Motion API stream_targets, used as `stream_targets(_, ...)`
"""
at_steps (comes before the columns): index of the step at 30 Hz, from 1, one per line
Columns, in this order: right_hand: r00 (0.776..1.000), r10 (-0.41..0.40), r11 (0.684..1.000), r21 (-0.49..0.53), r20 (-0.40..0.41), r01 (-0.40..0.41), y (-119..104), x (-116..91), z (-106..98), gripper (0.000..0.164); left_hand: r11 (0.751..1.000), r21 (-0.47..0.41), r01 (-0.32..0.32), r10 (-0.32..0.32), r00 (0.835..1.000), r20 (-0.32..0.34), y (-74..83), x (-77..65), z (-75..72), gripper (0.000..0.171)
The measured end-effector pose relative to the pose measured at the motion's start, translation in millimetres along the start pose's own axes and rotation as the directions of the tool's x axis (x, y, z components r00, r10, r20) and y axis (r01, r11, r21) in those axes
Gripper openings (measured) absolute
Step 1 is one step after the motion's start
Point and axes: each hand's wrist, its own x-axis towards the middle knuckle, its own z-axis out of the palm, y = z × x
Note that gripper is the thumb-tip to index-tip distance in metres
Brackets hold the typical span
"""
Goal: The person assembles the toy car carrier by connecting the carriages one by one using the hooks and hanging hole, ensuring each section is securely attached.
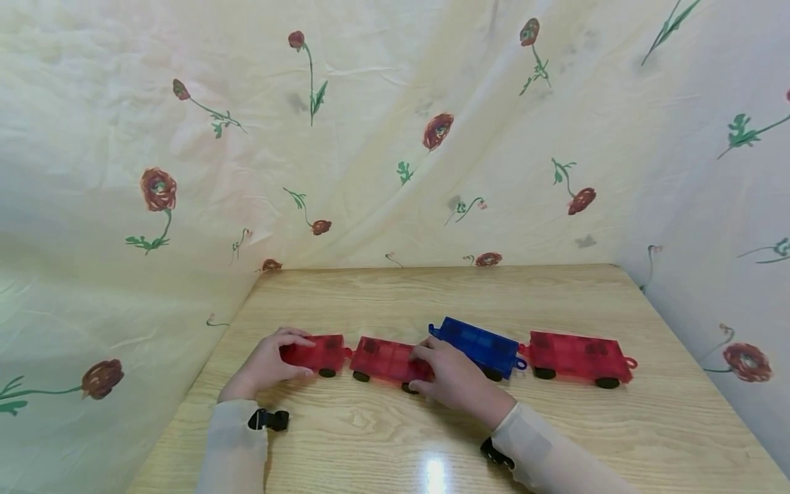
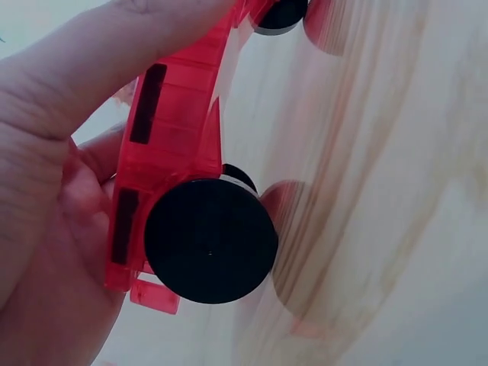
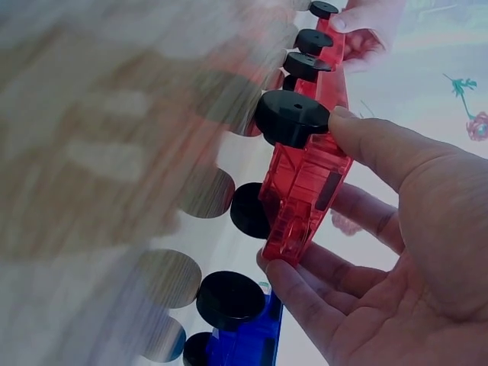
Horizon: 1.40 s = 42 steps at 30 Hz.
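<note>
At the left of the wooden table, my left hand [image 1: 265, 363] grips the rear end of a translucent red toy car base [image 1: 327, 351], thumb along its near side. The left wrist view shows its black wheel [image 2: 210, 240] close over the tabletop. A second red car base [image 1: 384, 359] lies end to end with the first, their ends meeting at a small red coupling [image 1: 348, 353]. My right hand [image 1: 459, 381] holds that second base by its right end, with the thumb near a black wheel [image 3: 293, 118] and fingers across the opposite side.
Just beyond my right hand stands a blue car base [image 1: 478, 341], angled, with a hook at its left end. Its right end meets the coupling of another red car base [image 1: 577, 355]. Flower-printed cloth [image 1: 370, 171] surrounds the wooden table [image 1: 345, 439] behind and at both sides.
</note>
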Motion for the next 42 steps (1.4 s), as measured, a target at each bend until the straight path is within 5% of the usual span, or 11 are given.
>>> stream_targets(23, 0.999, -0.030, 0.999, 0.034, 0.015, 0.029, -4.5, -0.6, -8.3, 0.053, 1.000, 0.029, 0.005, -0.005, 1.000, -0.016, -1.6, -9.7, -13.9, 0.054)
stream_targets(34, 0.998, -0.034, 0.999, 0.009, -0.055, 0.034, 6.9, -6.2, -18.5, 0.041, 0.999, 0.007, 0.034, -0.034, 0.999, 0.004, -5.4, -13.8, -18.6, 0.056)
stream_targets(42, 0.994, -0.020, 1.000, 0.019, -0.109, 0.023, 16.7, -11.3, -29.5, 0.037, 0.998, -0.011, 0.068, -0.068, 0.998, -0.006, 1.2, -13.1, -19.0, 0.080)
